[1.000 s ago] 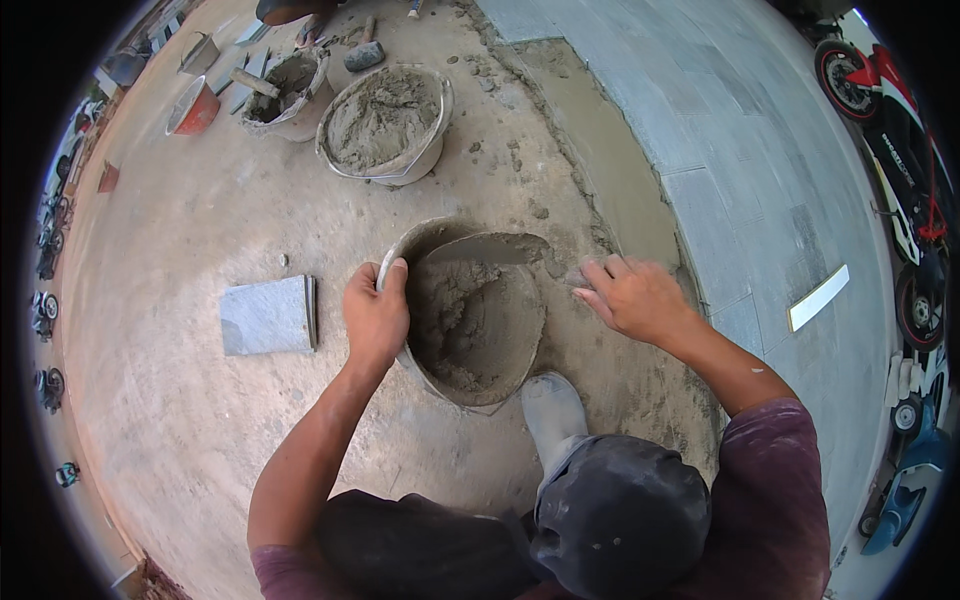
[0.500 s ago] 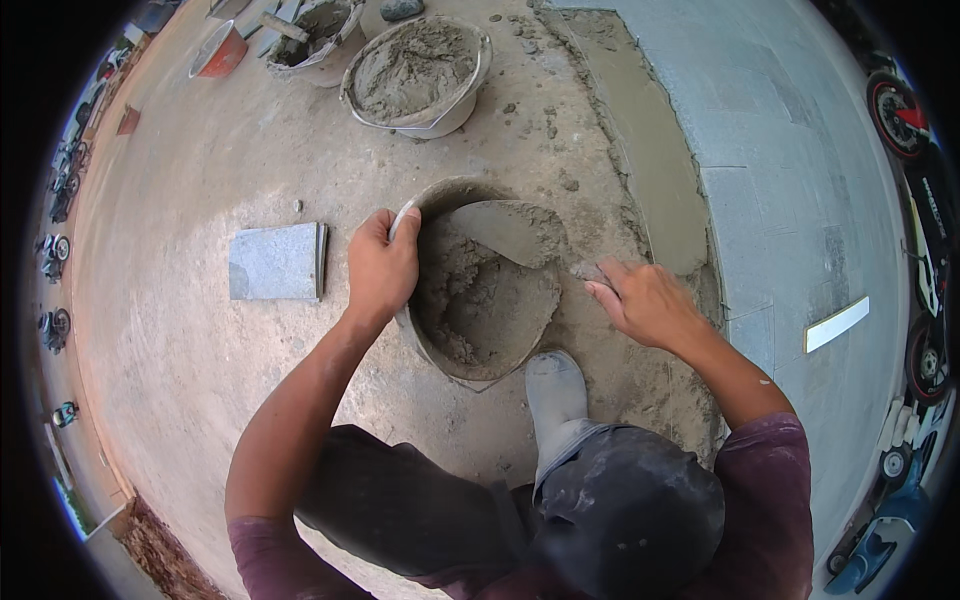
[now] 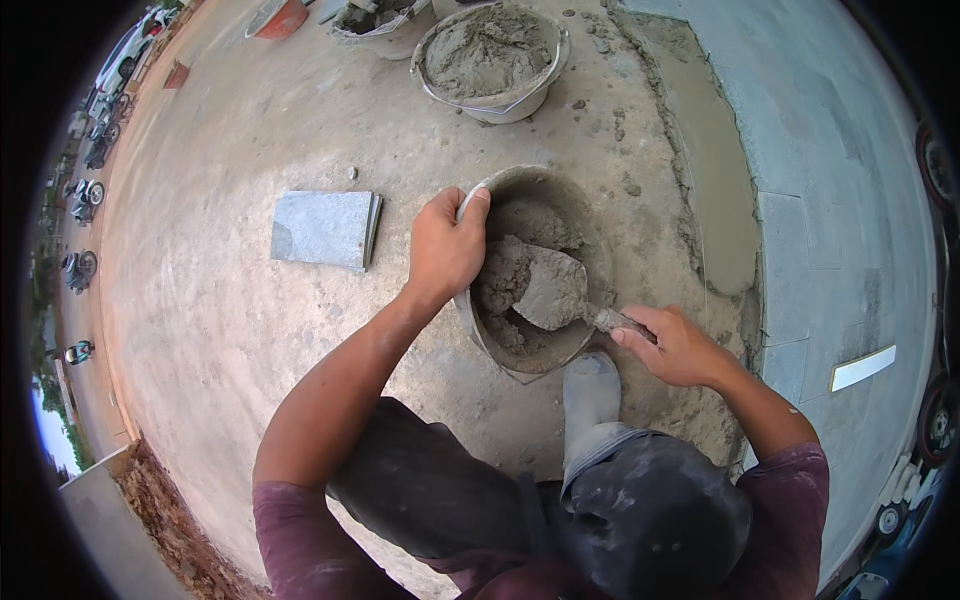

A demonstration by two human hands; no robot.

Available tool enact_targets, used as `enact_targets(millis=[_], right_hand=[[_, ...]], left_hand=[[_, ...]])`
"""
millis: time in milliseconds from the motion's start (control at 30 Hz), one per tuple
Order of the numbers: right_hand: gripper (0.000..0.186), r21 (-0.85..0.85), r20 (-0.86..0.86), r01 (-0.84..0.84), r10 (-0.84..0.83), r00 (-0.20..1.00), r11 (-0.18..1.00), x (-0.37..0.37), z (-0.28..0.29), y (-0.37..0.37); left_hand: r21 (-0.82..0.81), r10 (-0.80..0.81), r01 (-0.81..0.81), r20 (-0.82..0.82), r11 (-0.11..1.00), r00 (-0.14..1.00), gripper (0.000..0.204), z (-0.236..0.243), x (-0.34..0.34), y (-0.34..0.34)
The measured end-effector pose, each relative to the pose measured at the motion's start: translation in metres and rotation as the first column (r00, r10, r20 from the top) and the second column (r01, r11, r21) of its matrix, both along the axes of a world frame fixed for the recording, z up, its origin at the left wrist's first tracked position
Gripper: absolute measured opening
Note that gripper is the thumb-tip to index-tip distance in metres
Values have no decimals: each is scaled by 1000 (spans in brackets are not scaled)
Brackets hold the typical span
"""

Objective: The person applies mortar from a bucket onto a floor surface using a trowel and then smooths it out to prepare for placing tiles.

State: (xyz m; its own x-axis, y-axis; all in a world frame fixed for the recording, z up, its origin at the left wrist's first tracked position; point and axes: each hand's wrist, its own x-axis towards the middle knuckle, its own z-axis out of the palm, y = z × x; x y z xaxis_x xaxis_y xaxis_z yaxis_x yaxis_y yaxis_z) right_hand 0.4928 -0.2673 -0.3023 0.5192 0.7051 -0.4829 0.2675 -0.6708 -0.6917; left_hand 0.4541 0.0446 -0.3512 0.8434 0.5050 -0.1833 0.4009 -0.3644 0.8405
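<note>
My left hand (image 3: 450,240) grips the left rim of a bucket (image 3: 603,240), fingers closed over the edge. The bucket stands tilted on the ground in front of me. In my right hand (image 3: 672,343) is the handle of a mortar-coated trowel (image 3: 556,290). Its blade sits inside the bucket, over grey wet mortar (image 3: 540,222) that clings to the bottom and walls. Part of the blade is coated, so its edges blend with the mortar.
A stack of grey tiles (image 3: 322,228) lies to the left. Ahead stands a bucket heaped with mortar (image 3: 490,50), with another bucket (image 3: 390,35) and an orange tub (image 3: 277,18) beyond. A wet mortar strip (image 3: 715,170) borders grey paving (image 3: 820,240) at right, where a white strip (image 3: 862,368) lies.
The trowel blade has come down from the bucket's far side to its middle, turning with my right hand. My left hand keeps its hold on the rim. The whole view has shifted.
</note>
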Motion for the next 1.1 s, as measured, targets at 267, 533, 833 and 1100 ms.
enact_targets(millis=[267, 533, 833, 1100], right_hand=[[35, -11, -347, 234, -223, 911, 972, 18, 8, -34], [34, 62, -416, 623, -547, 727, 780, 66, 4, -78], [23, 30, 710, 648, -472, 522, 761, 231, -60, -93], [38, -107, 860, 718, -298, 414, 688, 257, -68, -85]], left_hand=[[-1, -31, 31, 48, 1000, 998, 46, -4, 4, 3], [-106, -19, 31, 107, 994, 994, 46, -17, -4, 14], [-107, -34, 45, 102, 993, 994, 46, -17, -3, 12], [-106, -32, 41, 79, 993, 996, 46, -10, -3, 11]])
